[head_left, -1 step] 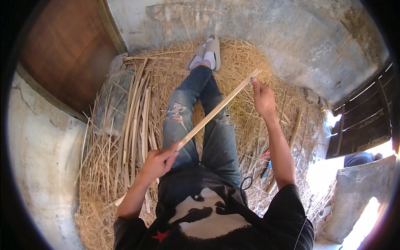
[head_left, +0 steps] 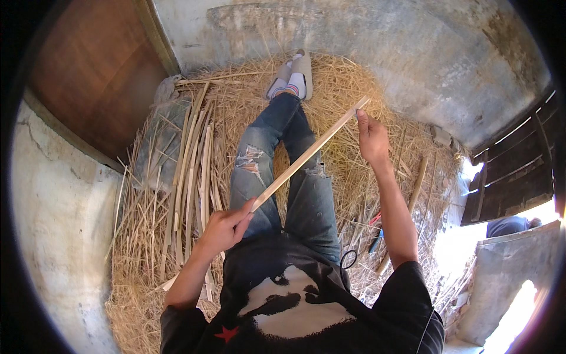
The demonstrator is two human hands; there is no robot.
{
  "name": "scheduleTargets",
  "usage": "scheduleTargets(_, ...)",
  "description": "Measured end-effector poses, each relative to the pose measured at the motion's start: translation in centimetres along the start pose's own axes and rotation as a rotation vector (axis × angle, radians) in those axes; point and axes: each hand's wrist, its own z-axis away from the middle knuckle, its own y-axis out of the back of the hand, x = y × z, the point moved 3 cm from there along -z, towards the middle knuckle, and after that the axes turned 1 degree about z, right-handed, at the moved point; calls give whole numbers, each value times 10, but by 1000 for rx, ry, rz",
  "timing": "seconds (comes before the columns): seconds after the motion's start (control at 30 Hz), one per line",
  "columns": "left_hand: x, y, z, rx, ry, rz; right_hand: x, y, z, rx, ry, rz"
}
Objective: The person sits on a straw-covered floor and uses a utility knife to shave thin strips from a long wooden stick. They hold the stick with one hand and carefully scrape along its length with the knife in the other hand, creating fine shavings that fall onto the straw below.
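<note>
A long, pale bamboo strip point(head_left: 306, 156) slants across my lap, its far end up to the right. My left hand point(head_left: 227, 227) is closed on the near end, thumb laid along it. Near the far end, my right hand point(head_left: 372, 137) pinches the strip between thumb and fingers, and a short tip sticks out beyond. Beneath it stretch my legs in torn jeans point(head_left: 257, 156), crossed at the ankles. To the left of my legs lies a loose bundle of similar strips point(head_left: 191, 159), running roughly lengthwise.
Straw-like shavings point(head_left: 348, 76) cover the floor. A clear plastic bag point(head_left: 156, 144) lies by the brown door panel point(head_left: 97, 76). Right of my legs are a blue-handled tool point(head_left: 376, 241), partly behind my forearm, and a stick point(head_left: 418, 183). Beyond the low wall point(head_left: 513, 271), a person's dark clothing point(head_left: 507, 226) shows.
</note>
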Motion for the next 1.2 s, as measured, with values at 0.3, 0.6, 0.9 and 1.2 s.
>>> scheduleTargets(0.3, 1, -12, -22, 41, 26, 50, -10, -51, 44, -82, 141, -5)
scheduleTargets(0.6, 8, -17, -48, 61, 58, 111, -41, -67, 77, -163, 264, 62)
scheduleTargets(0.9, 19, -20, -66, 110, 60, 172, -54, -82, 103, -263, 310, -19)
scheduleTargets(1.2, 26, -13, -71, 75, 141, 210, -66, -74, 98, -353, 296, -274)
